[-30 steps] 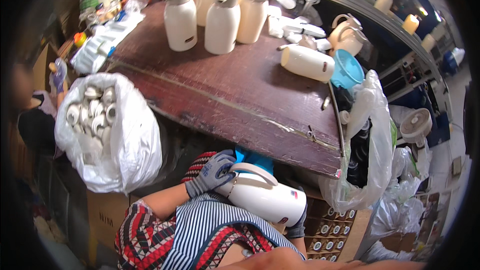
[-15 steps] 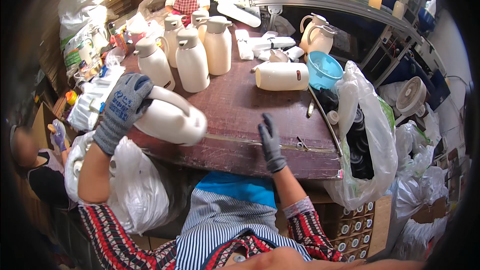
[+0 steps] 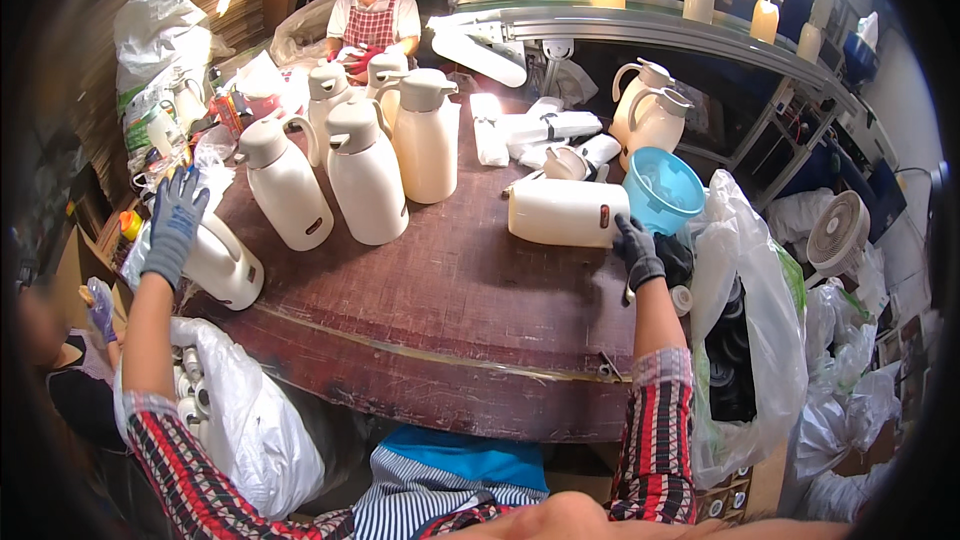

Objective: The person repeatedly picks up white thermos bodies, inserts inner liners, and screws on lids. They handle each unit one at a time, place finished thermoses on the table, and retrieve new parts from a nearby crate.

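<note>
My left hand (image 3: 178, 223), in a grey knit glove, lies over the top of a white vacuum jug (image 3: 228, 268) at the table's left edge. Its fingers are stretched out and a little apart, and they cover the jug's lid. At the right, my right hand (image 3: 640, 252), in a dark grey glove, touches the base end of a cream jug body (image 3: 562, 212) lying on its side. Those fingers are extended beside its small dark red label, not wrapped round it. Several lidded jugs (image 3: 366, 180) stand together between my hands, toward the far side.
A blue basin (image 3: 664, 190) and two jugs (image 3: 655, 125) stand behind my right hand. White wrapped parts (image 3: 550, 127) lie at the back. Plastic bags (image 3: 745, 340) flank the table (image 3: 430, 290). Across it sits a person in a checked apron (image 3: 370, 25); another is at far left.
My left hand has carried the white jug leftward and set it upright on the table. My right hand has reached right and forward to the lying jug body. The view has tilted up.
</note>
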The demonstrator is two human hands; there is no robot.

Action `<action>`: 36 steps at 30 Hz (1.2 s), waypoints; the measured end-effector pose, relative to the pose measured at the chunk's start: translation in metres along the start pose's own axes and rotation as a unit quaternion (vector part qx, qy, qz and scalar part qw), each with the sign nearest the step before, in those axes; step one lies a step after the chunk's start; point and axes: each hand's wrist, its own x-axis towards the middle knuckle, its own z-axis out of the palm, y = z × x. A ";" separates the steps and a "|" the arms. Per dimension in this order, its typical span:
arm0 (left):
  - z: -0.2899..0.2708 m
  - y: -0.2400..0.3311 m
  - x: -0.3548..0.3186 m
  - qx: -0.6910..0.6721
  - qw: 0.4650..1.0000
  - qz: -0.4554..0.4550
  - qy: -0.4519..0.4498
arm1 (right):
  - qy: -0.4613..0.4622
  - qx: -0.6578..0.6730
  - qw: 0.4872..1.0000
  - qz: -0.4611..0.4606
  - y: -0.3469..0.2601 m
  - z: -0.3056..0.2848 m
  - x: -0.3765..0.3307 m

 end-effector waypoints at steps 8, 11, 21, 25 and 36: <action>-0.183 0.257 0.082 -0.777 0.624 -0.078 0.027 | -0.176 0.231 0.954 0.078 0.044 0.061 -0.192; -0.186 0.310 0.105 -0.918 0.276 -0.197 0.204 | -0.258 0.275 0.905 0.195 0.047 0.086 -0.229; -0.200 0.197 0.091 -0.857 0.509 -0.043 0.071 | 0.102 -0.409 0.840 -0.341 0.036 0.131 0.047; -0.179 0.211 0.096 -0.841 0.534 0.078 0.028 | 0.200 -0.415 0.752 -0.472 0.048 0.117 0.087; -0.177 0.270 0.082 -0.896 0.438 -0.056 0.031 | -0.355 -0.138 0.902 -0.206 -0.168 0.144 -0.159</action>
